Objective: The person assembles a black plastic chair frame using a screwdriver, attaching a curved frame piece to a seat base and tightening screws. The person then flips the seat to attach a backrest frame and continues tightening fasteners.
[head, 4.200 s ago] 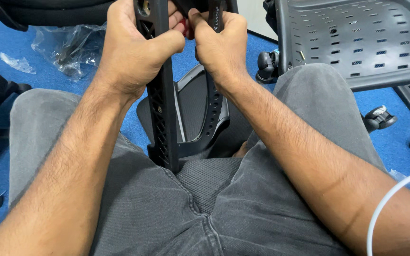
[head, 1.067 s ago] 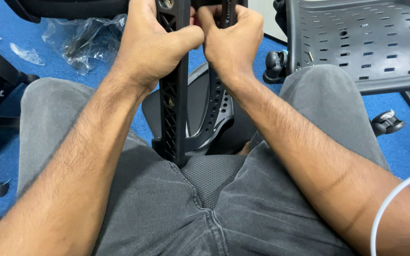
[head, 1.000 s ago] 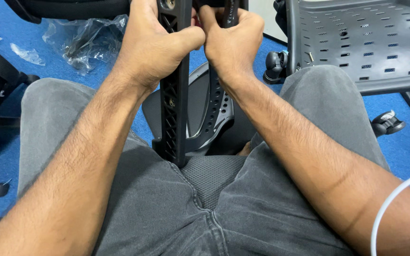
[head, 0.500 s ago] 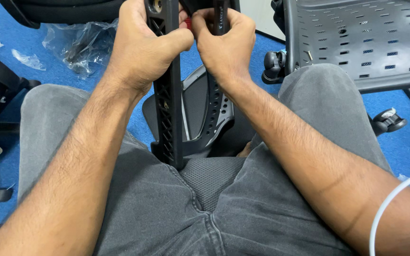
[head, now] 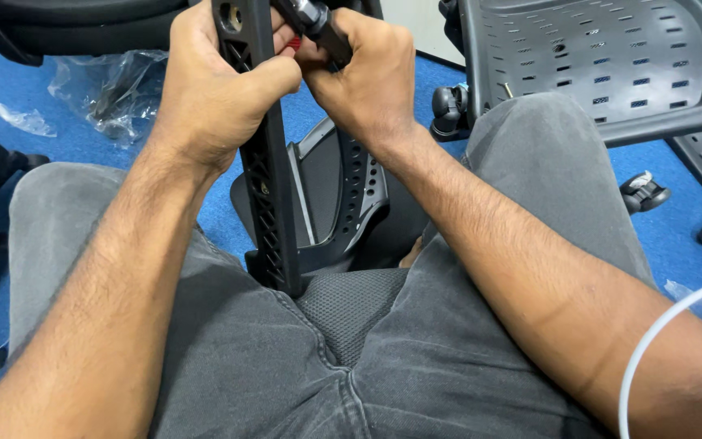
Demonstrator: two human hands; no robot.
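A long black ribbed plastic chair part (head: 268, 195) stands upright between my knees, its lower end resting on the mesh seat (head: 343, 305) I sit on. My left hand (head: 219, 81) grips the top of this part, just below a round hole. My right hand (head: 367, 77) is closed around a black tool handle with a metal collar (head: 312, 18), pressed against the same top end. A small red piece shows between my two hands. A grey perforated chair piece (head: 343, 195) lies on the floor behind the upright part.
A grey perforated chair shell (head: 603, 57) stands at the upper right with black castor wheels (head: 448, 106) beside it. Crumpled clear plastic wrap (head: 107, 81) lies on the blue carpet at the upper left. A white cable (head: 668, 333) curves over my right forearm.
Both hands have shifted slightly on the top of the black part, and the tool in my right hand now tilts more to the left. The part stays upright.
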